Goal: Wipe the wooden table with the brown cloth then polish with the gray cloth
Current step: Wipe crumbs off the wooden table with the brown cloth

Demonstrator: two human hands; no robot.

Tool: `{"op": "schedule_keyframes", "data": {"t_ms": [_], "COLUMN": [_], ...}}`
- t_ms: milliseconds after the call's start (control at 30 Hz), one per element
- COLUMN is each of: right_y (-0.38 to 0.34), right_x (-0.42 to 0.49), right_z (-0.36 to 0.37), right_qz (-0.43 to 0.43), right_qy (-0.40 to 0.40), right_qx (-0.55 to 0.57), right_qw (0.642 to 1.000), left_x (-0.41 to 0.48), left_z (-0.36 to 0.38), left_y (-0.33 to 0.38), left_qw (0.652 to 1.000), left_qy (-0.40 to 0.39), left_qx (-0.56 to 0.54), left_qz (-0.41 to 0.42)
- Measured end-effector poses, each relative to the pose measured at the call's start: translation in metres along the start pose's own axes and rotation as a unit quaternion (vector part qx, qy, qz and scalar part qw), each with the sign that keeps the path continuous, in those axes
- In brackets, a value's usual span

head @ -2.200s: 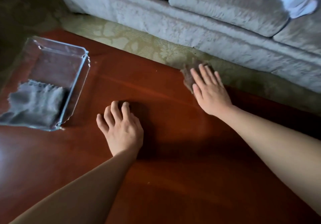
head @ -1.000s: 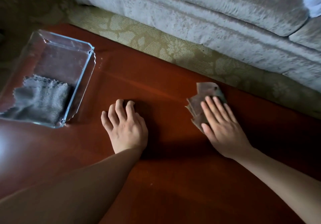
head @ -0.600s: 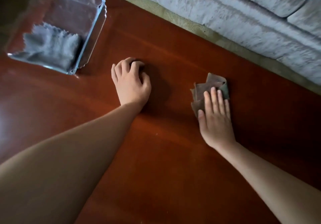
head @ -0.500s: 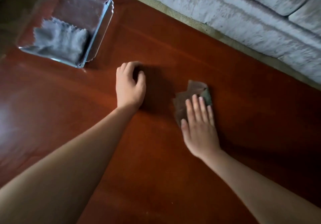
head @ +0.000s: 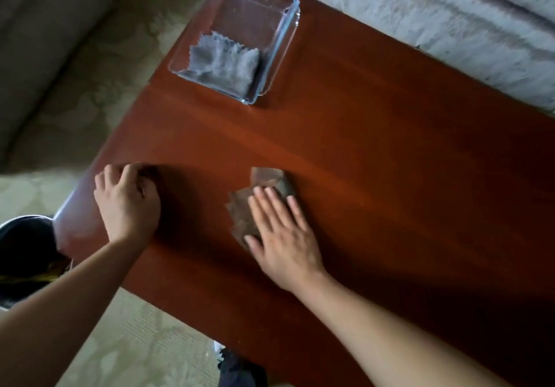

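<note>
A view from above of a reddish wooden table (head: 390,161), seen from a head-worn camera. Near the centre, the right hand (head: 282,233) lies flat with straight fingers spread, pressing down on the folded brown cloth (head: 265,178), whose far end pokes out past the fingertips toward 12 o'clock. Two seconds ago hand and cloth were at the table's far edge beside the sofa; now they are well in from it, mid-table. At 9 o'clock the left hand (head: 126,203) rests on the wood close to the table's left edge, fingers curled under with nothing seen in them; it is farther from the dish than before. At 12 o'clock a clear glass dish (head: 282,41) holds the gray cloth (head: 223,65), untouched. The camera has swung, newly showing patterned carpet (head: 90,92) from 7 to 11 o'clock. A pale sofa (head: 450,26) fills 1 to 2 o'clock.
</note>
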State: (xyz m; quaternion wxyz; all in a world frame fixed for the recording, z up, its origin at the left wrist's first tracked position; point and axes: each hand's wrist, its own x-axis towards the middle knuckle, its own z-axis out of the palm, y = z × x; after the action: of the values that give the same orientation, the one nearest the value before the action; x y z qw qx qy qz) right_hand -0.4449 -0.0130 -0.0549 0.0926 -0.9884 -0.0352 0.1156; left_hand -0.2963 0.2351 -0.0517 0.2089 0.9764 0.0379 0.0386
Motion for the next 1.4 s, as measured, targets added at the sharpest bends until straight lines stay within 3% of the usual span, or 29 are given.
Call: {"op": "schedule_keyframes", "data": {"t_ms": [233, 400, 633, 800, 900, 1033, 1267, 1333, 1400], "right_y": [0.104, 0.067, -0.079, -0.169, -0.203, -0.228, -0.210, -0.191, -0.172], "right_x": [-0.084, -0.041, 0.139, 0.235, 0.229, 0.165, 0.118, 0.140, 0.171], "right_z": [-0.010, -0.009, -0.014, -0.017, -0.008, 0.013, 0.030, 0.025, 0.013], "right_qz": [0.247, 0.296, 0.164, 0.022, -0.079, -0.226, -0.435, -0.436, -0.349], "right_qy": [0.004, 0.005, 0.067, 0.025, 0.011, -0.024, -0.037, -0.037, -0.005], "right_qx": [-0.050, -0.012, 0.002, -0.033, -0.065, -0.060, -0.081, -0.088, -0.109], "right_qw": [0.968, 0.955, 0.984, 0.999, 0.995, 0.972, 0.896, 0.895, 0.931], "left_x": [0.034, 0.046, 0.066, 0.080, 0.083, 0.082, 0.076, 0.073, 0.070], "left_z": [-0.007, -0.014, -0.038, -0.043, -0.046, -0.054, -0.045, -0.041, -0.040], "left_y": [-0.039, -0.058, -0.065, -0.095, -0.123, -0.141, -0.145, -0.143, -0.140], "left_qw": [0.997, 0.992, 0.973, 0.925, 0.896, 0.831, 0.794, 0.775, 0.762], "left_qy": [-0.015, -0.087, -0.195, -0.247, -0.226, -0.190, -0.201, -0.200, -0.194], "left_qx": [0.067, 0.061, -0.055, -0.209, -0.287, -0.372, -0.413, -0.434, -0.448], "left_qz": [-0.047, -0.070, -0.109, -0.200, -0.253, -0.366, -0.399, -0.413, -0.426]}}
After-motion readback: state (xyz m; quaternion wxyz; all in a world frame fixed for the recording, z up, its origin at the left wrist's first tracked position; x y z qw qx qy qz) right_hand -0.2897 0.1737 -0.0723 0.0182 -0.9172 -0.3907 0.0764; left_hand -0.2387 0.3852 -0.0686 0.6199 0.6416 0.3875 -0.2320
